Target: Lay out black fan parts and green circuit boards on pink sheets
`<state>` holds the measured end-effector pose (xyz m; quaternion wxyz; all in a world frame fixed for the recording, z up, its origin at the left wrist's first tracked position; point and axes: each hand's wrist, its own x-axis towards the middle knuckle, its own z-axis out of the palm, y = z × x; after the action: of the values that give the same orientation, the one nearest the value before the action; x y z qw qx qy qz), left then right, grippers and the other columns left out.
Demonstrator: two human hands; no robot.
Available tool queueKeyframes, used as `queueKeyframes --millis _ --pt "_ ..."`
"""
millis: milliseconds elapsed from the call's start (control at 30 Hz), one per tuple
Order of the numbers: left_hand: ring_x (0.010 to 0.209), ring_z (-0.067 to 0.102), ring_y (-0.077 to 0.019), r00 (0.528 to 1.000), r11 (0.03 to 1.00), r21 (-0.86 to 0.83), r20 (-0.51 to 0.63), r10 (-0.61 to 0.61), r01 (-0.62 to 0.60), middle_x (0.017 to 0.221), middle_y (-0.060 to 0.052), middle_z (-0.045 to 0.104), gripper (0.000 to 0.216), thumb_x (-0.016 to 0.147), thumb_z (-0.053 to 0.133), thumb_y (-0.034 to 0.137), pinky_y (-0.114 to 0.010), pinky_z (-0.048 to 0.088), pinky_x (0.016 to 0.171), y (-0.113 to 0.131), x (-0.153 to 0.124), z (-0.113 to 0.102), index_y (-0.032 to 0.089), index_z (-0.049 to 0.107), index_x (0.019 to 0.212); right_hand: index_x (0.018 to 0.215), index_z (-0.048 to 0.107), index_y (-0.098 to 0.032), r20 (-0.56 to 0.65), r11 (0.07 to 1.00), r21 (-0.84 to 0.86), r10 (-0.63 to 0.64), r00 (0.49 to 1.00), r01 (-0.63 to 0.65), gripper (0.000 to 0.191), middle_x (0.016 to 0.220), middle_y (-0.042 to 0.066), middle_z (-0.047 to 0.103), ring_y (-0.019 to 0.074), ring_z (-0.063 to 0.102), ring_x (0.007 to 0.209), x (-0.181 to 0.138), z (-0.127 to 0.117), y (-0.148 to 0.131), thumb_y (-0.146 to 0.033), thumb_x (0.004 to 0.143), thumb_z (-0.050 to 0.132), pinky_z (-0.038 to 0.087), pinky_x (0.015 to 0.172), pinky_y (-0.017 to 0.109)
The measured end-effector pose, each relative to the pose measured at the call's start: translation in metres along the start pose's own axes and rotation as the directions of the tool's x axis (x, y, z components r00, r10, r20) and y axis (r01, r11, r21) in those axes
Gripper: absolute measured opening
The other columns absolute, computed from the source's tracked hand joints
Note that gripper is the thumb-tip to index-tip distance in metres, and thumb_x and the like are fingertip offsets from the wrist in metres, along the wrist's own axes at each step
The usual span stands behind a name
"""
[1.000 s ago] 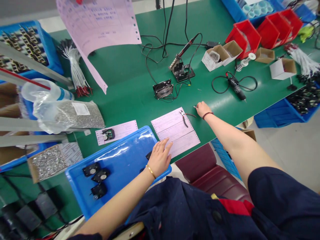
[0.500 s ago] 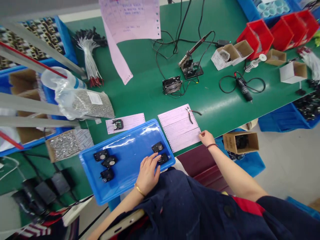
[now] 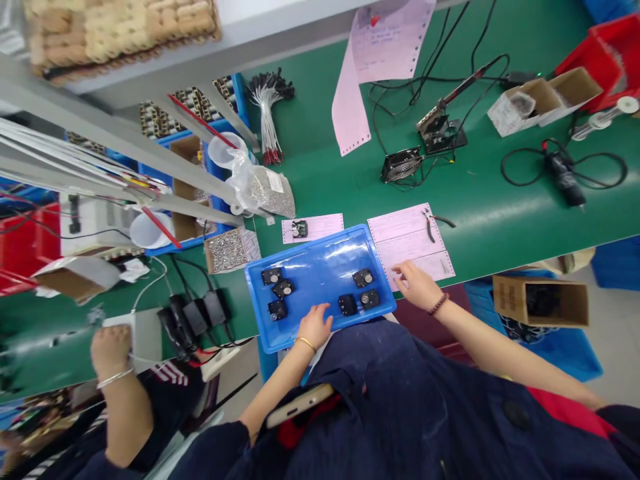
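My left hand rests over the front rim of a blue tray, fingers stretched out and nothing in them. Just right of its fingertips lies a small black module, beside two more black modules with round metal parts, one at the front and one behind. Another group of black modules sits at the tray's left end. My right hand is over the pink printed sheet, near the tray's right edge, fingers loosely bent and apart, visibly holding nothing. Cutting pliers lie on that sheet.
Behind the tray, a circuit board lies on a pink slip. A soldering iron stand, a small fan and an electric screwdriver stand farther back. At left are a box of metal parts and another person's hand.
The view has swung left, bringing a co-worker's arm into sight. My left hand has drawn back leftward from the right-hand modules, uncovering a third one. My right hand has moved toward the tray, fingers loosening.
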<state>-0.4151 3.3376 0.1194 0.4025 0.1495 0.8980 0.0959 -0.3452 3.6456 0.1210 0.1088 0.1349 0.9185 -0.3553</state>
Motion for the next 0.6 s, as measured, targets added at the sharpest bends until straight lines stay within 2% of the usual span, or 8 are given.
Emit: queueKeyframes --millis 33,100,167,233,333,400,500,600 --pt "0.121 0.059 -0.0282 1.0 0.999 -0.048 -0.004 0.005 -0.005 0.13 -0.018 0.06 0.042 0.09 0.051 0.019 -0.041 0.045 0.104 0.001 0.005 0.002 0.013 0.053 0.131 0.112 0.058 -0.019 0.067 0.995 -0.019 -0.094 0.993 0.096 0.026 0.107 0.007 0.058 0.02 0.061 0.097 0.003 0.011 -0.014 -0.014 0.087 0.055 0.05 0.093 0.033" --pt "0.12 0.059 -0.0289 1.0 0.987 -0.162 0.005 -0.009 0.01 0.128 -0.02 0.061 0.046 0.088 0.057 0.021 -0.041 0.046 0.103 0.007 0.015 0.006 0.011 0.05 0.132 0.123 0.056 -0.016 0.169 0.977 -0.084 -0.181 0.969 0.197 0.037 0.12 0.011 0.055 0.0224 0.056 0.112 0.01 0.032 -0.037 -0.01 0.086 0.055 0.047 0.101 0.034" --pt "0.119 0.06 -0.0312 0.997 0.967 -0.244 0.055 -0.059 0.071 0.126 -0.023 0.061 0.054 0.085 0.064 0.028 -0.042 0.046 0.101 0.018 0.025 0.011 0.008 0.047 0.132 0.132 0.051 -0.013 0.221 0.963 -0.186 -0.151 0.964 0.194 0.05 0.135 0.016 0.048 0.0254 0.05 0.122 0.02 0.049 -0.049 -0.005 0.083 0.055 0.043 0.105 0.038" --pt "0.12 0.059 -0.0352 0.987 0.959 -0.243 0.103 -0.127 0.148 0.128 -0.027 0.059 0.063 0.082 0.068 0.039 -0.044 0.046 0.1 0.031 0.032 0.016 0.007 0.045 0.131 0.137 0.048 -0.01 0.254 0.938 -0.286 -0.126 0.959 0.198 0.057 0.144 0.02 0.041 0.0284 0.044 0.129 0.029 0.061 -0.054 -0.002 0.082 0.055 0.039 0.109 0.041" --pt "0.123 0.056 -0.0404 0.975 0.964 -0.157 0.094 -0.203 0.216 0.134 -0.031 0.052 0.072 0.081 0.065 0.052 -0.049 0.046 0.099 0.051 0.04 0.021 0.007 0.04 0.131 0.138 0.048 -0.006 0.325 0.881 -0.377 -0.163 0.932 0.286 0.055 0.145 0.022 0.041 0.0332 0.038 0.133 0.04 0.068 -0.057 -0.006 0.084 0.056 0.033 0.111 0.046" --pt "0.122 0.056 -0.0427 0.973 0.96 -0.158 0.065 -0.223 0.231 0.135 -0.032 0.049 0.071 0.081 0.066 0.05 -0.053 0.044 0.1 0.059 0.045 0.023 0.007 0.04 0.13 0.137 0.049 -0.007 0.352 0.861 -0.403 -0.167 0.921 0.31 0.05 0.139 0.023 0.046 0.0349 0.041 0.129 0.045 0.069 -0.059 -0.01 0.087 0.055 0.034 0.109 0.047" --pt "0.124 0.053 -0.0435 0.978 0.92 -0.332 0.091 -0.189 0.209 0.136 -0.032 0.048 0.064 0.077 0.072 0.034 -0.056 0.04 0.104 0.058 0.052 0.022 0.006 0.044 0.128 0.13 0.055 -0.009 0.34 0.908 -0.359 -0.086 0.936 0.214 0.039 0.127 0.022 0.054 0.0347 0.047 0.121 0.052 0.069 -0.063 -0.01 0.092 0.045 0.037 0.103 0.048" --pt "0.118 0.06 -0.032 0.982 0.858 -0.491 0.173 -0.07 0.148 0.126 -0.02 0.06 0.058 0.077 0.071 0.022 -0.045 0.046 0.103 0.038 0.057 0.016 0.011 0.048 0.129 0.127 0.055 -0.009 0.336 0.955 -0.288 0.036 0.941 0.066 0.038 0.126 0.022 0.055 0.0355 0.049 0.121 0.06 0.072 -0.064 -0.012 0.09 0.053 0.039 0.101 0.045"
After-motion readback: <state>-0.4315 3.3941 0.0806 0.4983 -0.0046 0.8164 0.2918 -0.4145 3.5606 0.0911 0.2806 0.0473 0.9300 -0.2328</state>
